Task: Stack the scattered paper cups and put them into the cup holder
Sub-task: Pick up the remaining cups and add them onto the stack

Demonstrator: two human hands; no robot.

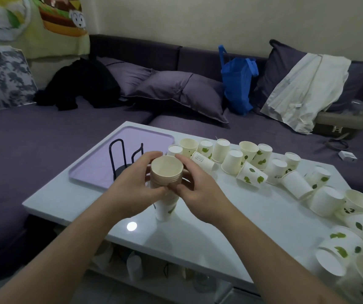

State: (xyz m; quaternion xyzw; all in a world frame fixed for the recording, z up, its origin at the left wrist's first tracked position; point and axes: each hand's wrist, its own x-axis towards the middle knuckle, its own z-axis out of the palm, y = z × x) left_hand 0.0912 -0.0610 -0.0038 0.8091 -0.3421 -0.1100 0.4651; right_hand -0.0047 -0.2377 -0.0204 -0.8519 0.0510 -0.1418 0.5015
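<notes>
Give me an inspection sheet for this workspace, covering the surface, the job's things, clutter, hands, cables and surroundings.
Surface: white glossy table, lilac tray at its far left.
Job's things: stack of cups held upright; black wire cup holder on the tray, no cups seen in it; loose cups scattered along the far and right edges, some upright, some inverted, some on their sides.
Clutter: nothing seen on the tabletop.
Hands: left hand and right hand both grip the stack.
Cables: nothing seen on the table.
Surroundings: purple sofa, blue bag, white garment.
</notes>
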